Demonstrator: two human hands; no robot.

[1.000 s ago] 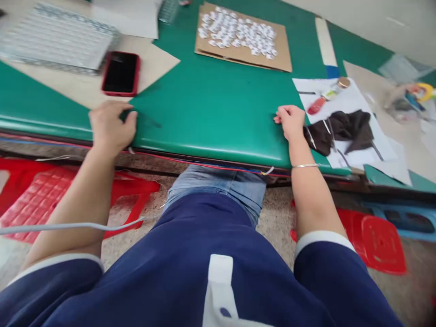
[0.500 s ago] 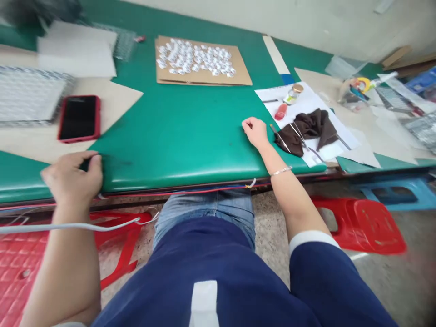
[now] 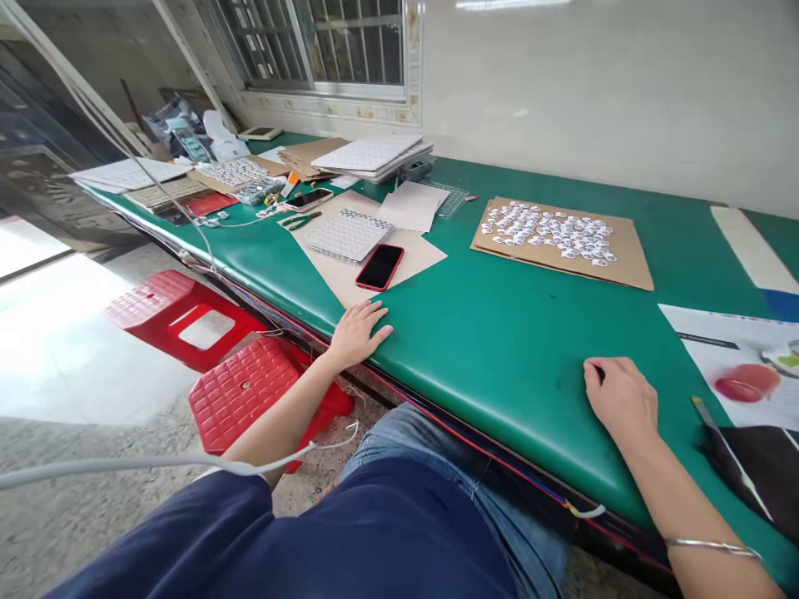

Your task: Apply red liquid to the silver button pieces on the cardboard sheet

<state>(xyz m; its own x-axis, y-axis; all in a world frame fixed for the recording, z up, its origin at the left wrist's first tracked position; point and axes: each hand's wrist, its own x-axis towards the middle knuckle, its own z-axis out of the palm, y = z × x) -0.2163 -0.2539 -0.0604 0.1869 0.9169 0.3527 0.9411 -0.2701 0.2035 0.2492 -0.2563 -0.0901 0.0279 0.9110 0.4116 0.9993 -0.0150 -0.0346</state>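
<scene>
My left hand (image 3: 359, 334) lies flat at the front edge of the green table (image 3: 487, 333), fingers spread and holding nothing. Just beyond its fingertips is a phone in a red case (image 3: 380, 267), resting on a beige sheet (image 3: 424, 256). My right hand (image 3: 621, 395) rests on the tabletop as a loose fist, with nothing showing in it. To its right are a pair of tweezers (image 3: 730, 453) and a dark brown cloth (image 3: 771, 466), cut off by the frame. A cardboard sheet (image 3: 633, 249) bearing several small white pieces (image 3: 549, 229) lies beyond both hands.
Behind the phone sits a clear plastic tray (image 3: 349, 235), with green-handled pliers (image 3: 300, 220) and a second phone (image 3: 309, 199) to its left. Stacked white trays (image 3: 374, 156) stand farther back. Red stools (image 3: 250, 391) are at the left below the table; a white cable (image 3: 187, 463) crosses in front.
The view has swung left and up, bringing the window and the table's far left end into sight. My left hand has opened from a curled shape and lies flat; the right stays curled.
</scene>
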